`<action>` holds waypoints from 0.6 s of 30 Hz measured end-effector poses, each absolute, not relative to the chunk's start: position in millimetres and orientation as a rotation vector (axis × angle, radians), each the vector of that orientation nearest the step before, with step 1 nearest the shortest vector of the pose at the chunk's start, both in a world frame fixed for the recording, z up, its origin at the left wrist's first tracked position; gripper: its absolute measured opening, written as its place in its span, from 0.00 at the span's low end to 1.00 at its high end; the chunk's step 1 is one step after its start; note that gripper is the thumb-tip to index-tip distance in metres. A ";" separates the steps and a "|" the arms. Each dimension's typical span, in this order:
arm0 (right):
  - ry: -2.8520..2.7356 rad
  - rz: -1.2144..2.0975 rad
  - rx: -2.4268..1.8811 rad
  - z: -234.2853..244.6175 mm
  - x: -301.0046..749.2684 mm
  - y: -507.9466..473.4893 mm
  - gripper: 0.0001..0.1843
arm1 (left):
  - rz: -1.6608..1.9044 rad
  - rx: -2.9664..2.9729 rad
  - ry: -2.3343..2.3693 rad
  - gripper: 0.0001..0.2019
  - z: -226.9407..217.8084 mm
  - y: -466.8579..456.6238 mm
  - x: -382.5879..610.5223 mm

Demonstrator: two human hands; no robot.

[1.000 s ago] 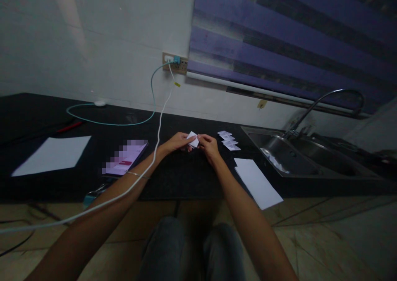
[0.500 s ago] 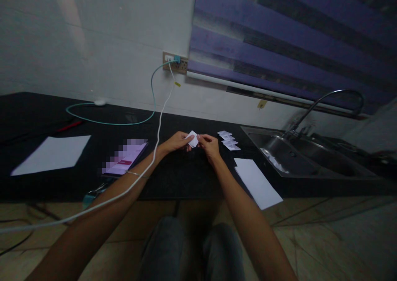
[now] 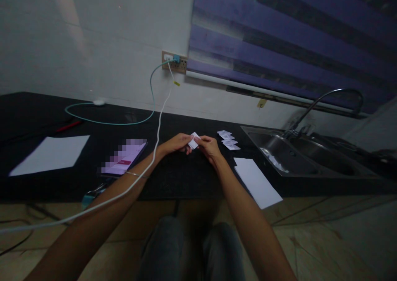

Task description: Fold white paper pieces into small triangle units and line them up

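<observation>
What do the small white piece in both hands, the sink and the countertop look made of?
Small white piece: probably paper; matte, thin, sharp-cornered.
Sink: likely stainless steel; grey metallic sheen with highlights.
Countertop: stone or laminate, unclear; dark and smooth-looking.

Got two hands point(image 3: 180, 142), one small folded paper point(image 3: 194, 144), maybe four folded pieces point(image 3: 230, 142) (they overlap, kinda dark), one sink point(image 3: 281, 151), one faucet point(image 3: 337, 90).

Left fingers point(image 3: 187, 138) and right fingers point(image 3: 204, 139) pinch white paper point(image 3: 193, 144).
</observation>
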State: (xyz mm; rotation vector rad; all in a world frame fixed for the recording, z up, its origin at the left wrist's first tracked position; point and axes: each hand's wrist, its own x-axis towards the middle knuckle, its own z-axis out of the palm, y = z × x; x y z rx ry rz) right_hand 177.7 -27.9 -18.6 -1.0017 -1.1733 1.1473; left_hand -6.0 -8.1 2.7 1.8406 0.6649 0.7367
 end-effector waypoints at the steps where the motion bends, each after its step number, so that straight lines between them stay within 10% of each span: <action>1: -1.156 1.135 -1.008 -19.8 178.3 -26.5 0.19 | 0.718 1.816 0.664 0.32 3.1 -8.3 -6.3; 13: -1.241 1.187 -0.810 -10.6 174.4 -32.5 0.38 | 0.846 1.601 0.695 0.29 1.2 -0.7 -11.3; 18: -1.330 1.090 -0.829 -5.5 174.8 -37.4 0.29 | 0.870 1.572 0.691 0.26 4.4 -3.7 -12.2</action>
